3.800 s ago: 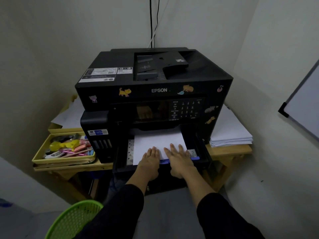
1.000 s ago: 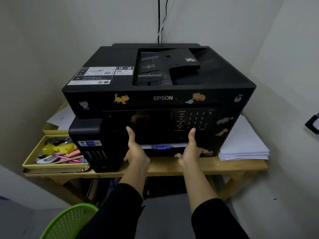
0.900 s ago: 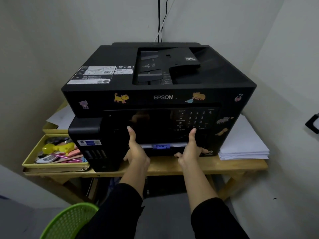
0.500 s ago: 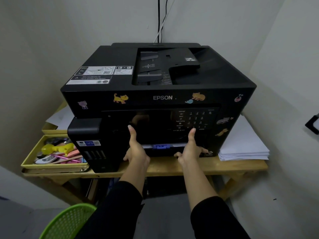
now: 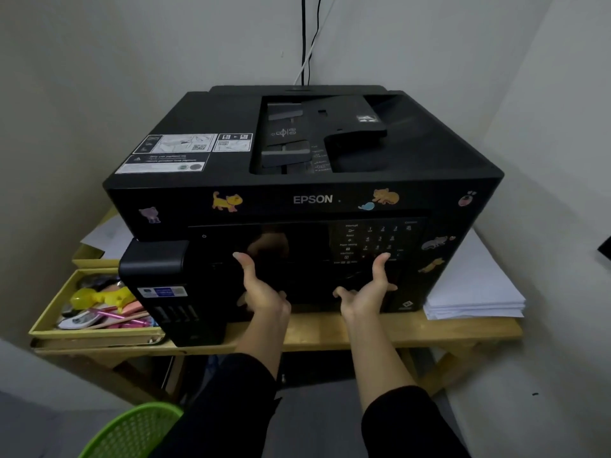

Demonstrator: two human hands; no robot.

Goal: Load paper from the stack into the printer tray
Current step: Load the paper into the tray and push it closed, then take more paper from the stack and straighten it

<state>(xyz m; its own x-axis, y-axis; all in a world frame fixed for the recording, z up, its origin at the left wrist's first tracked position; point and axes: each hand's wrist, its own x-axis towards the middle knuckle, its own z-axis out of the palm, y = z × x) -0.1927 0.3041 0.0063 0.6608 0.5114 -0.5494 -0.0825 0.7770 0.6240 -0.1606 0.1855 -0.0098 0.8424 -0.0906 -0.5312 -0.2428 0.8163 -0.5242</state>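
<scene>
The black Epson printer [image 5: 304, 180] stands on a wooden table [image 5: 429, 332]. Its paper tray front [image 5: 312, 292] sits flush with the printer's lower face, and no paper shows inside. My left hand [image 5: 261, 289] and my right hand [image 5: 367, 289] press flat against that front, thumbs pointing up, with the tray front between them. The white paper stack [image 5: 472, 289] lies on the table just right of the printer, untouched.
A yellow tray [image 5: 92, 332] of pens and stationery sits left of the printer, with loose sheets [image 5: 109, 233] behind it. A green mesh basket [image 5: 132, 431] stands on the floor at lower left. Walls close in on both sides; cables [image 5: 307, 38] run up the corner.
The tray with paper, pulled out 3.8 s ago, is now pushed in. The white paper strip and blue tab seen half a second ago are hidden. Both hands stay on the front.
</scene>
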